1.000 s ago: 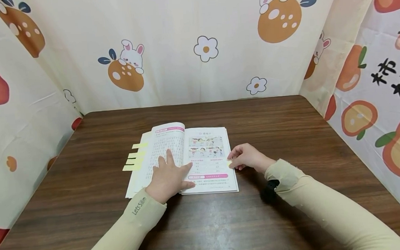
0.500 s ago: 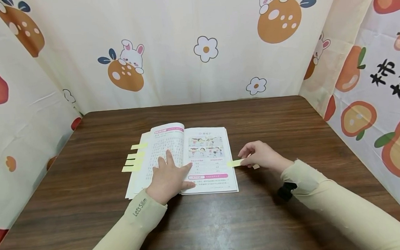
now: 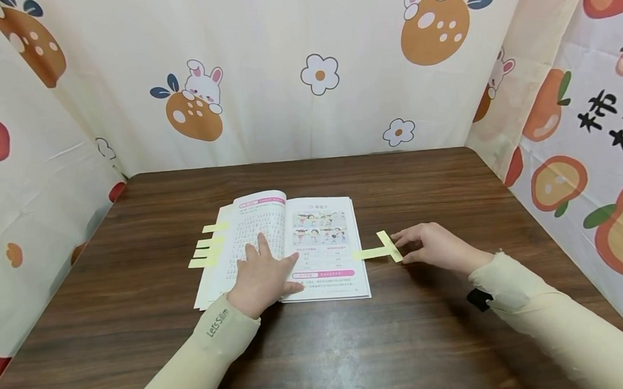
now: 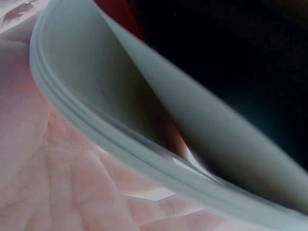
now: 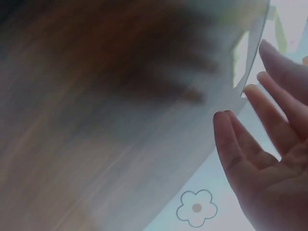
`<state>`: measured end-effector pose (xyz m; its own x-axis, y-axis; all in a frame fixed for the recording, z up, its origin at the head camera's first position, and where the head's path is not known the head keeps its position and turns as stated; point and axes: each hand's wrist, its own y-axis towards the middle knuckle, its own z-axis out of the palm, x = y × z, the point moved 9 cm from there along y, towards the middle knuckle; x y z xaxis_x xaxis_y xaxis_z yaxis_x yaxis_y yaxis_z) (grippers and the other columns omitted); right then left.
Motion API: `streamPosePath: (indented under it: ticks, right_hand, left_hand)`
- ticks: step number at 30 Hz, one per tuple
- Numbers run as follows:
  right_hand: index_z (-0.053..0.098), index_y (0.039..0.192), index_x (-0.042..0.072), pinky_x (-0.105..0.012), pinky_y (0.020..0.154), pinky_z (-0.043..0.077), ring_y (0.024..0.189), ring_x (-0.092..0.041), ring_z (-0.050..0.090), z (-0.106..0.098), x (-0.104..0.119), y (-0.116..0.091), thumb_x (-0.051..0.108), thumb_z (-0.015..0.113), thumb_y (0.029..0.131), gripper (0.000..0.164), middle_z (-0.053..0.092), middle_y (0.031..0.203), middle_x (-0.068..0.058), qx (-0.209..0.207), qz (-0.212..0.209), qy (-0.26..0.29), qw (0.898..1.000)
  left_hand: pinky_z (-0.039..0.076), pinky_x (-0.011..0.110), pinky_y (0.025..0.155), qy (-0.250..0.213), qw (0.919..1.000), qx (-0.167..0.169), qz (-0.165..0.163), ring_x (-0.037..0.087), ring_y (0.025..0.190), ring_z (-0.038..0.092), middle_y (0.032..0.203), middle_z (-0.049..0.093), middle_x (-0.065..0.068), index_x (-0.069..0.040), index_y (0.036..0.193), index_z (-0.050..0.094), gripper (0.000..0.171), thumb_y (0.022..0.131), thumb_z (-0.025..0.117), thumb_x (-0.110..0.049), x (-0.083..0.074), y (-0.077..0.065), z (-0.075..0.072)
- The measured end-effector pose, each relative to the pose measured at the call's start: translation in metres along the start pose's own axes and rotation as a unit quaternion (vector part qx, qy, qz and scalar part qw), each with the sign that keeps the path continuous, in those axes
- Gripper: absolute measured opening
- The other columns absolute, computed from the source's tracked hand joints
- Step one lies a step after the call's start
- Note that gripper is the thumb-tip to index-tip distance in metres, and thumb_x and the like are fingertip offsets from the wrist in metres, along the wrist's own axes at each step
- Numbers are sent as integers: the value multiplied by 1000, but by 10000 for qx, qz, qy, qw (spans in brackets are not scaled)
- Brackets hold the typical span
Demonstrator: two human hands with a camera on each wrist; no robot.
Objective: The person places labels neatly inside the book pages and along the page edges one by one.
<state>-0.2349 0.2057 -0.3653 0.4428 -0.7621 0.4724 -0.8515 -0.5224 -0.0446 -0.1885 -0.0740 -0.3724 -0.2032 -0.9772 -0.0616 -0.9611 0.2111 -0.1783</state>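
An open book point(image 3: 319, 235) with printed text and pictures lies on the table. My left hand point(image 3: 263, 279) rests spread across its left page near the spine; in the left wrist view, curved pages point(image 4: 120, 130) stand above the palm. A yellow sticky strip point(image 3: 370, 253) juts out from the right page's edge. Across its outer end lies a slanted yellow strip point(image 3: 390, 247). Just right of that strip is my right hand point(image 3: 438, 246), fingertips close to its edge. The right wrist view shows those fingers point(image 5: 226, 130) loosely extended, holding nothing.
Several yellow tabs point(image 3: 206, 253) stick out from the book's left side. The brown wooden table point(image 3: 319, 347) is bordered at the back and sides by patterned curtains point(image 3: 264, 103). A dark band point(image 3: 478, 299) hangs at the right wrist.
My right hand has moved right from the page edge, drawing away from the attached strip. The slanted strip, earlier mostly hidden by the hand, now lies in view. My left hand has stayed put.
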Motion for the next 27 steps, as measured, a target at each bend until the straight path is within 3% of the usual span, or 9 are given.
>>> streamPosePath:
  ticks: [5, 11, 15, 21, 27]
  right_hand:
    - [78, 107, 11, -51, 97, 47, 116, -35, 58, 9, -3, -5, 13, 82, 78, 29, 66, 132, -10, 234, -414, -539, 9974]
    - [80, 97, 14, -39, 84, 51, 99, -25, 60, 8, 4, -7, 16, 84, 76, 22, 72, 119, -9, -215, -985, -901, 9908]
    - [80, 95, 13, -38, 82, 50, 97, -24, 59, 8, 10, -7, 16, 85, 74, 21, 71, 113, -7, -431, -1266, -1029, 9857]
    - [80, 99, 12, -42, 85, 51, 103, -29, 60, 10, 17, -6, 15, 83, 77, 22, 69, 119, -10, -412, -1445, -1099, 9825]
    - [79, 98, 11, -41, 84, 52, 102, -28, 61, 11, 13, -4, 13, 82, 78, 20, 71, 116, -10, -347, -1295, -1012, 9858]
  left_hand:
    - [45, 70, 91, 3, 10000, -8, 3, 64, 126, 36, 149, 25, 45, -30, 143, 54, 70, 81, 73, -57, 0, -1, -1]
    - [45, 70, 91, 23, 10000, -16, 9, 64, 125, 36, 149, 26, 45, -29, 143, 54, 70, 81, 73, -57, -1, -2, -1]
    - [45, 70, 91, 35, 10000, -10, 5, 63, 126, 36, 149, 25, 45, -30, 143, 53, 71, 82, 72, -58, 0, -2, -1]
    - [44, 70, 92, -10, 10000, 12, 5, 64, 127, 35, 150, 24, 45, -29, 144, 53, 71, 82, 71, -58, 1, -1, -1]
    - [44, 70, 92, -53, 10000, 16, 6, 64, 127, 35, 150, 23, 44, -30, 144, 53, 70, 82, 71, -58, 1, -1, 0]
